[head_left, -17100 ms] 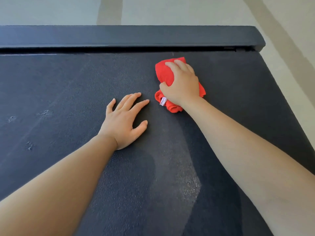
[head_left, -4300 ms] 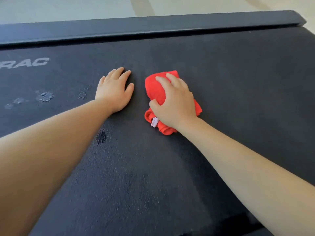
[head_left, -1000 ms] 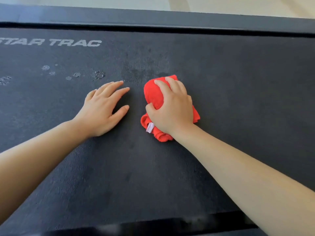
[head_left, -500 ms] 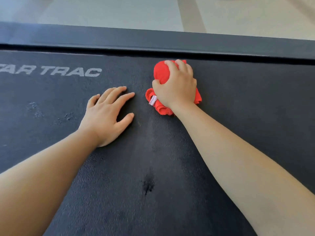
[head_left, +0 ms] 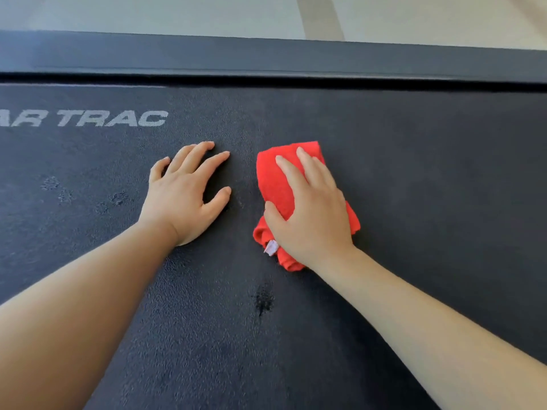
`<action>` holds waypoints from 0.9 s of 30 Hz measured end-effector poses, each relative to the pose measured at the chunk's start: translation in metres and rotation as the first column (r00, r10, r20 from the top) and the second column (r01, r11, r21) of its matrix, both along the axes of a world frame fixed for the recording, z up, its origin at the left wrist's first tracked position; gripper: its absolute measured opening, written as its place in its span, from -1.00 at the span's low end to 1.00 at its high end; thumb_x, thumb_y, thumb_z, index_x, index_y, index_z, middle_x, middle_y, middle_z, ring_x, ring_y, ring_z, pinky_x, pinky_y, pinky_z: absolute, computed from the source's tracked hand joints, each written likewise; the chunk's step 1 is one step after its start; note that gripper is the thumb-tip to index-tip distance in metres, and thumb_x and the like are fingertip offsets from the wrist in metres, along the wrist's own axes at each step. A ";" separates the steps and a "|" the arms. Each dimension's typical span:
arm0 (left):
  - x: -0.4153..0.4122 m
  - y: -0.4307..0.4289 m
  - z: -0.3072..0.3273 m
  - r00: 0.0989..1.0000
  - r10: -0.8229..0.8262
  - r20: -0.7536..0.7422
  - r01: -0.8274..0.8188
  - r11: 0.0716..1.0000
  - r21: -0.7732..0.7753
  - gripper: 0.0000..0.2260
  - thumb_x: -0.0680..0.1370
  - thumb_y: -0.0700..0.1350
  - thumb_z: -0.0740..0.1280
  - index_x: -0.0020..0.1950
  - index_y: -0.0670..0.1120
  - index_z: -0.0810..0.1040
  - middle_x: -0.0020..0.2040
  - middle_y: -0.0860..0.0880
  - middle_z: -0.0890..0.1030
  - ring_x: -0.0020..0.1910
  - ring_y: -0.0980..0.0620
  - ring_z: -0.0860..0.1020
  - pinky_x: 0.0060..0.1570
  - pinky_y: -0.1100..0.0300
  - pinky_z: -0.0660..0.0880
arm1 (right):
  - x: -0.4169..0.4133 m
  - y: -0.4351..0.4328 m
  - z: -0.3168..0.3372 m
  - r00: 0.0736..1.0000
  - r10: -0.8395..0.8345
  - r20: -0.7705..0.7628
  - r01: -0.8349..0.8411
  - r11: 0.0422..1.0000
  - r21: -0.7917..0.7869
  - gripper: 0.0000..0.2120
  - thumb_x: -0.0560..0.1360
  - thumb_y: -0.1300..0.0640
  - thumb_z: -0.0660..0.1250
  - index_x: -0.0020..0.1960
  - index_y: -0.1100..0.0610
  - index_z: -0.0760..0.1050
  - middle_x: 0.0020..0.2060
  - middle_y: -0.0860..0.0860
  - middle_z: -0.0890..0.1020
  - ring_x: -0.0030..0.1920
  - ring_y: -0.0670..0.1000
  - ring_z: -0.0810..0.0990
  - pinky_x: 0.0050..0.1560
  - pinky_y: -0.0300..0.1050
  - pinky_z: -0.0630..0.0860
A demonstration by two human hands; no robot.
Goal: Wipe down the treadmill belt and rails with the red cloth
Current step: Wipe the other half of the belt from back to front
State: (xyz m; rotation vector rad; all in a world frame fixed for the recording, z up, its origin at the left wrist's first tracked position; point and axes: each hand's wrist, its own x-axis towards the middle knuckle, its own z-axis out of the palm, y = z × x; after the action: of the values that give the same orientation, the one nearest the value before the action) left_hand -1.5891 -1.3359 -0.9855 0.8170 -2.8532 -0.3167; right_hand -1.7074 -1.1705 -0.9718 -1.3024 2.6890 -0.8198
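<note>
Red cloth (head_left: 273, 182), folded into a thick pad, lies on the treadmill belt (head_left: 429, 187) a little short of the far rail (head_left: 266, 59), pinned under the right hand (head_left: 310, 214). The palm bears down on it, with the fingers laid nearly straight along its top and the thumb against its left edge. That hold looks meant for pushing the pad with weight rather than lifting it. A small white tag (head_left: 270, 247) pokes out by the heel of that hand. The folding likely gives a firm face for scrubbing the textured surface. Just beside the cloth but apart from it, the left hand (head_left: 183, 196) rests flat on the belt with fingers spread, holding nothing; it seems to serve as a prop for the leaning body. A dark spot (head_left: 263, 300) sits nearer the person, between the forearms. Faint smudges (head_left: 118, 198) lie left of the left hand, below the pale lettering (head_left: 112, 118), so the belt wiping appears unfinished. Beyond the rail is pale floor (head_left: 177, 13).
</note>
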 end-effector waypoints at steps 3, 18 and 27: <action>0.000 0.000 0.000 1.000 -0.006 -0.017 0.006 1.000 -0.007 -0.45 0.46 0.21 0.04 0.44 0.12 0.25 0.48 0.06 0.22 0.47 0.05 0.12 0.40 -0.06 0.02 | -0.002 -0.006 0.000 0.999 -0.036 0.007 0.037 0.999 -0.021 -0.42 0.43 -0.04 0.30 0.42 -0.01 0.31 0.47 0.05 0.26 0.48 0.11 0.15 0.37 0.08 0.20; 0.002 -0.001 -0.002 0.999 -0.022 -0.045 0.023 0.999 0.022 -0.47 0.47 0.18 0.08 0.42 0.09 0.30 0.48 0.03 0.25 0.47 0.01 0.14 0.43 -0.09 0.04 | 0.008 -0.023 0.001 0.994 -0.106 0.019 0.106 0.994 -0.004 -0.44 0.47 -0.02 0.29 0.45 0.02 0.28 0.49 0.08 0.21 0.49 0.12 0.10 0.39 0.05 0.16; 0.000 -0.001 0.001 0.999 0.000 -0.034 0.001 1.000 0.018 -0.46 0.45 0.20 0.04 0.42 0.13 0.28 0.46 0.09 0.24 0.46 0.09 0.14 0.40 -0.02 0.02 | -0.061 -0.118 0.003 0.998 -0.062 0.018 0.061 0.998 0.024 -0.44 0.49 -0.05 0.23 0.46 0.00 0.23 0.49 0.08 0.19 0.50 0.11 0.07 0.42 0.07 0.17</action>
State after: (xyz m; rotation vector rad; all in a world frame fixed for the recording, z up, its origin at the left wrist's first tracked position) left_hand -1.5887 -1.3365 -0.9841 0.8063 -2.8228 -0.3535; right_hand -1.7688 -1.2880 -0.9687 -1.2063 2.7280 -0.7998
